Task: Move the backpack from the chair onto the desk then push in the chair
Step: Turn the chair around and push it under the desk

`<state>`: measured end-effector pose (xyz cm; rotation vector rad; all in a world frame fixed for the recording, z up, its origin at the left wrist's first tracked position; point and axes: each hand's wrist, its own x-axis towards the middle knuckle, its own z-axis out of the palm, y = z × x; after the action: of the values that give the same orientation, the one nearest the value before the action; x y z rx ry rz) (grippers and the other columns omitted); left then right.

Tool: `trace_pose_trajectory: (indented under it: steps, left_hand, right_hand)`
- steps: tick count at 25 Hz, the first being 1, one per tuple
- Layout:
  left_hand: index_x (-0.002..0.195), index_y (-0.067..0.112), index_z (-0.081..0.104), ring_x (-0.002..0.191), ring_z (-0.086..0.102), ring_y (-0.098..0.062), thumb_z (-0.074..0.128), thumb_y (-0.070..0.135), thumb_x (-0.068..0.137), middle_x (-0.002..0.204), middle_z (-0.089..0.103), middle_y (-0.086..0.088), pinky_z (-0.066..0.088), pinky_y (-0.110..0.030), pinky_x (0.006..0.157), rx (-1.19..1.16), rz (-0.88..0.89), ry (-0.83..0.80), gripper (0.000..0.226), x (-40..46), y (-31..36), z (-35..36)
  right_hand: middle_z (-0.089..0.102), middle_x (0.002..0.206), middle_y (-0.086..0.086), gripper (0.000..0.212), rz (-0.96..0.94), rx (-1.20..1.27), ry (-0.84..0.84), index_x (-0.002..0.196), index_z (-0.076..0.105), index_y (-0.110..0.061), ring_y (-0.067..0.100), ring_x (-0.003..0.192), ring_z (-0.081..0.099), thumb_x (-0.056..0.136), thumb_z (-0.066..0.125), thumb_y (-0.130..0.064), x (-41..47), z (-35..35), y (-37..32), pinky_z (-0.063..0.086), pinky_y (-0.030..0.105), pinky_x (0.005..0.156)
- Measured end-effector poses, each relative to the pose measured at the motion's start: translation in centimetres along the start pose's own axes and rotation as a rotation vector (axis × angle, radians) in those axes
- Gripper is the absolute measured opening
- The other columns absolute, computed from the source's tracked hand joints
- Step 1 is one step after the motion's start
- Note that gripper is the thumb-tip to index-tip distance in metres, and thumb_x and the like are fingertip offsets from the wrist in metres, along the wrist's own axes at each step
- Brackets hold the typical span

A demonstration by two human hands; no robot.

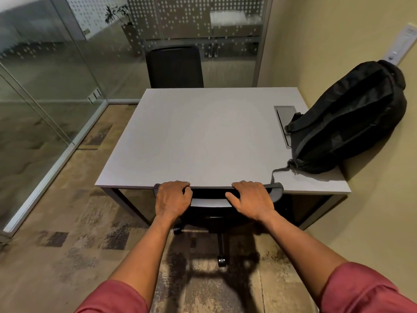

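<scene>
A black backpack lies on the right side of the grey desk, leaning against the wall, with a strap trailing toward the desk's near edge. The black office chair stands at the near edge of the desk, its seat hidden under the desktop and its backrest top touching the edge. My left hand grips the left part of the backrest top. My right hand grips the right part. A castor and part of the chair's base show below.
A second black chair stands at the far side of the desk. A cable hatch is set into the desktop beside the backpack. Glass walls run along the left and back. A beige wall is on the right. Patterned carpet covers the floor.
</scene>
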<state>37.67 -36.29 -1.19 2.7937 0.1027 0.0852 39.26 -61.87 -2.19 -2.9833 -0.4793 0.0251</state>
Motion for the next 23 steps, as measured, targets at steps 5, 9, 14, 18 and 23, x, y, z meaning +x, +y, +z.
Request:
trace_pose_trajectory:
  steps: [5, 9, 14, 18, 23]
  left_hand:
    - [0.116, 0.021, 0.074, 0.116, 0.063, -0.018, 0.040, 0.030, 0.091, 0.123, 0.072, 0.001, 0.039, -0.034, 0.107, -0.005, 0.016, -0.008, 0.044, 2.7, -1.6, 0.1]
    - [0.116, 0.021, 0.074, 0.115, 0.063, -0.018, 0.042, 0.028, 0.091, 0.122, 0.072, 0.001, 0.039, -0.035, 0.107, -0.007, 0.026, -0.007, 0.042, 3.4, -2.1, 0.1]
    - [0.115, 0.020, 0.075, 0.113, 0.064, -0.018, 0.041, 0.029, 0.089, 0.120, 0.073, 0.001, 0.040, -0.034, 0.106, -0.010, 0.043, -0.002, 0.044, 2.9, -2.0, 0.0]
    - [0.116, 0.016, 0.074, 0.113, 0.064, -0.021, 0.042, 0.030, 0.094, 0.120, 0.072, -0.003, 0.040, -0.036, 0.106, -0.029, 0.082, -0.031, 0.041, 2.5, -1.7, -0.1]
    - [0.109, 0.006, 0.072, 0.105, 0.064, -0.026, 0.040, 0.027, 0.095, 0.111, 0.073, -0.009, 0.041, -0.036, 0.100, -0.078, 0.194, -0.056, 0.040, 1.5, 0.9, 0.4]
  right_hand:
    - [0.069, 0.114, 0.002, 0.066, 0.024, 0.004, 0.010, 0.126, 0.060, -0.023, 0.027, 0.103, 0.063, 0.093, 0.024, -0.067, 2.0, 0.3, -0.8, 0.045, 0.042, 0.091]
    - [0.070, 0.111, 0.002, 0.064, 0.045, 0.015, 0.029, 0.124, 0.062, -0.023, 0.027, 0.100, 0.063, 0.093, 0.026, -0.066, 2.3, 0.3, -1.3, 0.045, 0.041, 0.089]
    - [0.071, 0.111, 0.000, 0.063, 0.063, 0.033, 0.035, 0.125, 0.062, -0.024, 0.025, 0.100, 0.064, 0.093, 0.028, -0.066, 2.0, 0.4, -1.2, 0.047, 0.040, 0.090]
    - [0.070, 0.118, 0.001, 0.063, 0.059, 0.047, 0.026, 0.129, 0.060, -0.022, 0.025, 0.106, 0.063, 0.094, 0.029, -0.064, 1.6, 0.3, -1.2, 0.046, 0.041, 0.095]
    - [0.060, 0.139, 0.003, 0.069, 0.060, 0.182, 0.016, 0.140, 0.052, -0.019, 0.023, 0.129, 0.053, 0.094, 0.036, -0.067, 1.1, -0.4, -1.3, 0.038, 0.041, 0.110]
